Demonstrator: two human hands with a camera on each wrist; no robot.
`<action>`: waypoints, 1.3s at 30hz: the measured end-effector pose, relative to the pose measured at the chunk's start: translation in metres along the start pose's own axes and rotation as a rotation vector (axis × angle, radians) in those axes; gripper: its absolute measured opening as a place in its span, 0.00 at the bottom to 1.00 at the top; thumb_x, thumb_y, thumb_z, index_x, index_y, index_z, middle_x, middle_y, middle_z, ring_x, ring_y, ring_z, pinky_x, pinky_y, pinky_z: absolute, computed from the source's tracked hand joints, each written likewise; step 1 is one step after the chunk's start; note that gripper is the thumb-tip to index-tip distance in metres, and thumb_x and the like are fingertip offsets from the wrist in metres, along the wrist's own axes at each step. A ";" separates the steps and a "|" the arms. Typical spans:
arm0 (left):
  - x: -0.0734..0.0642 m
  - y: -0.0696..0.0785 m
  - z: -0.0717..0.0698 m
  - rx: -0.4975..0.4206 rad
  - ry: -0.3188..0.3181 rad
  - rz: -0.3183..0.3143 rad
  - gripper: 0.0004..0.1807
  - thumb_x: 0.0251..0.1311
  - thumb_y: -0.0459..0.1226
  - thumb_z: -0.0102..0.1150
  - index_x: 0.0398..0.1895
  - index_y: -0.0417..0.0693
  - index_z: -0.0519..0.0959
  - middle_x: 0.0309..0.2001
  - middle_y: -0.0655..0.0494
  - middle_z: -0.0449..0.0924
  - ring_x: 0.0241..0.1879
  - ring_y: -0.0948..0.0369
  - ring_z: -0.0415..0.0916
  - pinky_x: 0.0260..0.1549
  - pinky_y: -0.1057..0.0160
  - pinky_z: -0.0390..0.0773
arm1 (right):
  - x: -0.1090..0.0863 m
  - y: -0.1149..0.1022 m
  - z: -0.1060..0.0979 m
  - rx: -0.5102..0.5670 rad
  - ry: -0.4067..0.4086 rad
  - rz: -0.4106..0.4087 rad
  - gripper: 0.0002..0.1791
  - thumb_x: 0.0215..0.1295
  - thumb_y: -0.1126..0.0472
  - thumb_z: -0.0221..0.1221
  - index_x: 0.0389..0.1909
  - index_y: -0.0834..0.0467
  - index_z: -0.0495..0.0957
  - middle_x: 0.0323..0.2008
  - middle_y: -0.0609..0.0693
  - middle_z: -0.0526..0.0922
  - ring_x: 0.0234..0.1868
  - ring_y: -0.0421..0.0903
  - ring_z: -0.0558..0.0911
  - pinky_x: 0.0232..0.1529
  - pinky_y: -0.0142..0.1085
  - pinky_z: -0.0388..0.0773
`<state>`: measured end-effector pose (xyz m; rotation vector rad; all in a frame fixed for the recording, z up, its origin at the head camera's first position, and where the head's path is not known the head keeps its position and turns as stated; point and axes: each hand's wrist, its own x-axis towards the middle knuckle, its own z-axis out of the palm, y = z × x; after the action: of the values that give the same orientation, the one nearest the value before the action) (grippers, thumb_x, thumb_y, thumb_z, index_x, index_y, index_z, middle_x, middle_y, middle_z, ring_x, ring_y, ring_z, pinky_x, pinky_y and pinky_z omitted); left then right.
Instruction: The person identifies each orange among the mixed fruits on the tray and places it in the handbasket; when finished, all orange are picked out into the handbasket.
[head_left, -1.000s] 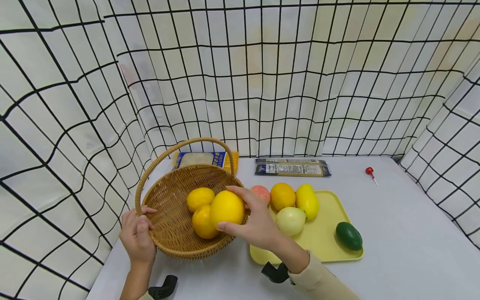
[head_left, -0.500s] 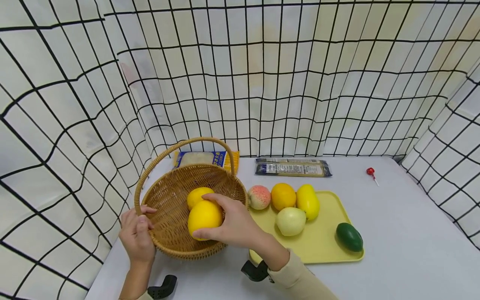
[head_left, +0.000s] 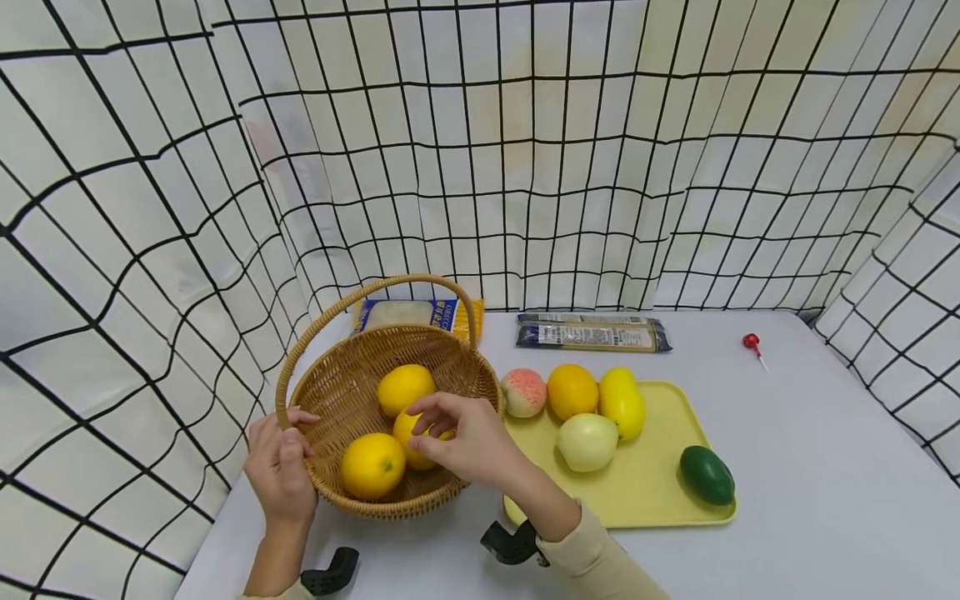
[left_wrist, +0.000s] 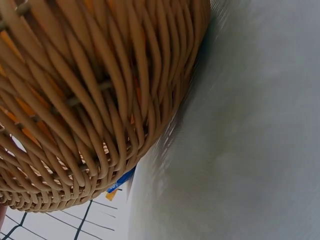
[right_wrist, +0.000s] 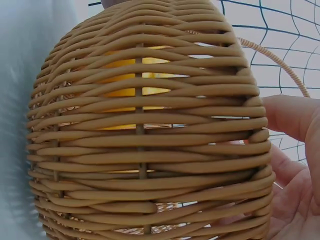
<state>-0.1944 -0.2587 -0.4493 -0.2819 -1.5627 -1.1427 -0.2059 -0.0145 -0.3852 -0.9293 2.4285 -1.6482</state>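
Observation:
A brown wicker basket [head_left: 345,400] with an arched handle is tilted toward me and holds a yellow lemon-like fruit [head_left: 406,389], an orange-yellow fruit [head_left: 405,433] and a round yellow fruit [head_left: 372,466]. At the basket's left rim, near the foot of the handle, my left hand [head_left: 279,467] grips the edge with the thumb over it. My right hand [head_left: 476,437] hovers over the right side of the basket, fingers loosely bent and holding nothing. It partly hides the orange-yellow fruit. Through the weave in the right wrist view, yellow fruit [right_wrist: 120,80] shows.
Right of the basket lies a yellow tray [head_left: 645,492] with a peach [head_left: 523,392], an orange [head_left: 572,392], a yellow pear-shaped fruit [head_left: 622,403], a pale green fruit [head_left: 587,442] and a dark green fruit [head_left: 707,475]. Behind are packets [head_left: 592,335] and a red lollipop [head_left: 752,342].
My right hand has carried the round yellow fruit leftward into the basket, let it go at the front, and drawn back slightly to the right. The left hand keeps its hold on the rim.

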 end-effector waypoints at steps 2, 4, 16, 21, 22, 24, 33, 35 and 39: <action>0.000 0.000 0.001 -0.001 0.004 0.004 0.19 0.55 0.29 0.38 0.06 0.42 0.63 0.26 0.39 0.77 0.41 0.58 0.71 0.52 0.64 0.60 | 0.000 0.001 -0.001 -0.006 -0.009 -0.002 0.15 0.60 0.61 0.65 0.49 0.53 0.81 0.34 0.39 0.83 0.35 0.34 0.81 0.38 0.30 0.77; 0.000 0.000 0.002 -0.008 0.006 0.007 0.19 0.55 0.29 0.38 0.06 0.42 0.63 0.25 0.38 0.77 0.41 0.58 0.72 0.52 0.64 0.60 | -0.001 0.001 -0.003 -0.005 -0.015 -0.007 0.14 0.60 0.61 0.65 0.48 0.53 0.81 0.34 0.39 0.83 0.36 0.35 0.81 0.39 0.31 0.78; 0.000 -0.001 0.006 -0.010 0.000 0.000 0.19 0.55 0.28 0.38 0.06 0.42 0.63 0.25 0.37 0.77 0.40 0.59 0.72 0.53 0.64 0.60 | -0.013 0.007 -0.032 0.101 0.030 -0.014 0.14 0.63 0.61 0.64 0.50 0.53 0.80 0.44 0.46 0.85 0.46 0.43 0.83 0.51 0.40 0.78; 0.001 0.001 0.007 -0.010 0.005 0.001 0.19 0.55 0.28 0.38 0.06 0.41 0.62 0.26 0.38 0.77 0.40 0.61 0.71 0.52 0.65 0.59 | -0.018 0.012 -0.053 0.065 0.080 -0.054 0.15 0.62 0.60 0.64 0.50 0.55 0.80 0.48 0.48 0.84 0.51 0.47 0.81 0.56 0.45 0.75; 0.001 0.001 0.007 -0.010 0.006 0.002 0.19 0.55 0.28 0.38 0.06 0.40 0.62 0.26 0.38 0.77 0.40 0.61 0.71 0.51 0.65 0.59 | -0.018 0.013 -0.057 0.058 0.095 -0.059 0.15 0.62 0.60 0.64 0.50 0.55 0.80 0.48 0.48 0.84 0.51 0.49 0.81 0.56 0.46 0.75; 0.002 0.002 0.006 -0.009 0.009 0.005 0.19 0.55 0.28 0.38 0.06 0.40 0.62 0.26 0.39 0.78 0.40 0.62 0.71 0.51 0.65 0.60 | -0.019 0.016 -0.066 0.055 0.124 -0.064 0.15 0.62 0.61 0.64 0.50 0.56 0.81 0.48 0.50 0.84 0.51 0.51 0.81 0.56 0.48 0.74; 0.001 -0.001 0.000 -0.007 0.013 -0.009 0.19 0.55 0.27 0.38 0.06 0.42 0.62 0.26 0.42 0.79 0.38 0.62 0.71 0.50 0.65 0.59 | -0.020 0.027 -0.098 0.021 0.231 0.003 0.16 0.63 0.57 0.64 0.51 0.54 0.80 0.49 0.49 0.83 0.54 0.52 0.80 0.57 0.50 0.73; 0.001 -0.002 0.000 -0.007 0.014 -0.013 0.19 0.55 0.27 0.38 0.06 0.42 0.62 0.26 0.42 0.79 0.37 0.62 0.71 0.50 0.66 0.59 | -0.021 0.030 -0.105 -0.039 0.247 0.014 0.17 0.63 0.56 0.64 0.52 0.54 0.80 0.50 0.48 0.83 0.55 0.50 0.79 0.58 0.48 0.72; 0.001 -0.003 0.000 -0.012 0.012 -0.013 0.19 0.54 0.27 0.38 0.05 0.42 0.62 0.26 0.43 0.80 0.37 0.62 0.71 0.50 0.66 0.59 | -0.024 0.038 -0.119 -0.154 0.254 0.069 0.20 0.62 0.56 0.65 0.55 0.54 0.79 0.53 0.49 0.82 0.57 0.51 0.78 0.61 0.46 0.71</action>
<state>-0.1964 -0.2603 -0.4501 -0.2730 -1.5494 -1.1618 -0.2476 0.1047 -0.3737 -0.6789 2.7526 -1.6668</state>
